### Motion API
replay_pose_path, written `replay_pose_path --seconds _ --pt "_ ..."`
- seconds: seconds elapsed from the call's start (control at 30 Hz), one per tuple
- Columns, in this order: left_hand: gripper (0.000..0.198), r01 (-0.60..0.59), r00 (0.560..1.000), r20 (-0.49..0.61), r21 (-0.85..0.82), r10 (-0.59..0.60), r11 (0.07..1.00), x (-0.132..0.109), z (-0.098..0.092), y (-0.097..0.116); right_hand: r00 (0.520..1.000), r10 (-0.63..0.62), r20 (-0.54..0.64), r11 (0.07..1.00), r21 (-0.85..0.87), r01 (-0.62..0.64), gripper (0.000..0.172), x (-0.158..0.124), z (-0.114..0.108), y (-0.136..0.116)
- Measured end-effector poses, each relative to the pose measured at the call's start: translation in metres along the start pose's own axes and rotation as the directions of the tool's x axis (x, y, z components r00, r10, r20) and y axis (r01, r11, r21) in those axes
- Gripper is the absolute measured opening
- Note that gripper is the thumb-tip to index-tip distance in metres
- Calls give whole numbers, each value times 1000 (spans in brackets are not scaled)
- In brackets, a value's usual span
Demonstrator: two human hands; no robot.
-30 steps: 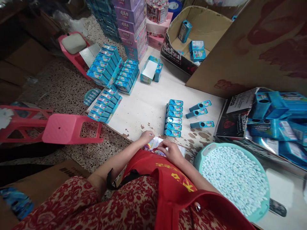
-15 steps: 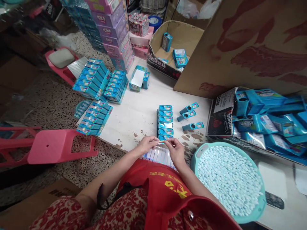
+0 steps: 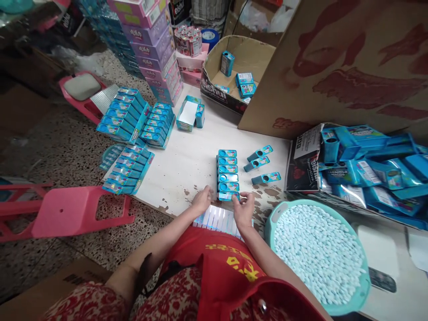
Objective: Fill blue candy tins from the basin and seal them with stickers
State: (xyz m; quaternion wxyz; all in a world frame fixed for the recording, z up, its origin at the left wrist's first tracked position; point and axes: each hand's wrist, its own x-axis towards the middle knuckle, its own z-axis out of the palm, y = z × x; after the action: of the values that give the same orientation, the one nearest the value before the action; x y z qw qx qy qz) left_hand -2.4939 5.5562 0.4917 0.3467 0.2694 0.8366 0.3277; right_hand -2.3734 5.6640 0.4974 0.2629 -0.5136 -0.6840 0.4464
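Observation:
A row of small blue candy boxes [image 3: 228, 169] with round recesses in their tops stands on the table before me. Across the top of the nearest box [image 3: 228, 196] lies a pale, shiny strip. My right hand [image 3: 244, 210] is at that box's right end, thumb and fingertips bent against it; what they pinch, if anything, is hidden. Just off its left end is my left hand [image 3: 202, 199], fingers curled together with nothing visible in them. A shiny sheet divided into narrow strips [image 3: 217, 219] lies between my forearms, against the red apron [image 3: 214, 254].
Three loose blue boxes [image 3: 264, 165] lie right of the row. A turquoise tub [image 3: 272, 223] of pale candies and a carton [image 3: 302, 174] of blue boxes stand right. Filled display trays [image 3: 129, 169] sit left, by a pink stool [image 3: 63, 211]. Another carton [image 3: 217, 96] stands behind.
Half a second ago both hands held a thin strip between them. Now a strip lies on the nearest box, and my hands have moved apart to its two ends. The view has shifted slightly.

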Motion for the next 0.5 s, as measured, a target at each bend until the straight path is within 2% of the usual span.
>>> replay_pose_path --seconds 0.1,0.17,0.23,0.3,0.37,0.43,0.5 --pt "43 -74 996 -37 88 77 993 -15 11 4 999 -28 32 999 -25 29 42 3 -1 0" --pt "57 -141 990 12 190 141 972 -24 17 8 998 -47 49 997 -55 50 39 7 -1 0" --pt "60 -130 989 101 291 105 948 -27 16 8 996 -58 62 996 -69 62 35 11 -3 1" --pt "49 -82 992 117 337 45 938 -25 3 1 995 -66 79 995 -65 71 31 12 -8 0" --pt "37 -44 995 98 250 20 967 -20 -15 -12 991 -112 70 991 -66 116 30 8 -16 -3" --pt "30 -12 992 128 99 -1 995 -17 -31 -27 969 -237 76 967 -75 242 28 -2 -22 -10" --pt "26 33 978 205 -10 -30 999 -17 -40 -39 890 -407 204 904 -52 425 21 -14 -24 -19"
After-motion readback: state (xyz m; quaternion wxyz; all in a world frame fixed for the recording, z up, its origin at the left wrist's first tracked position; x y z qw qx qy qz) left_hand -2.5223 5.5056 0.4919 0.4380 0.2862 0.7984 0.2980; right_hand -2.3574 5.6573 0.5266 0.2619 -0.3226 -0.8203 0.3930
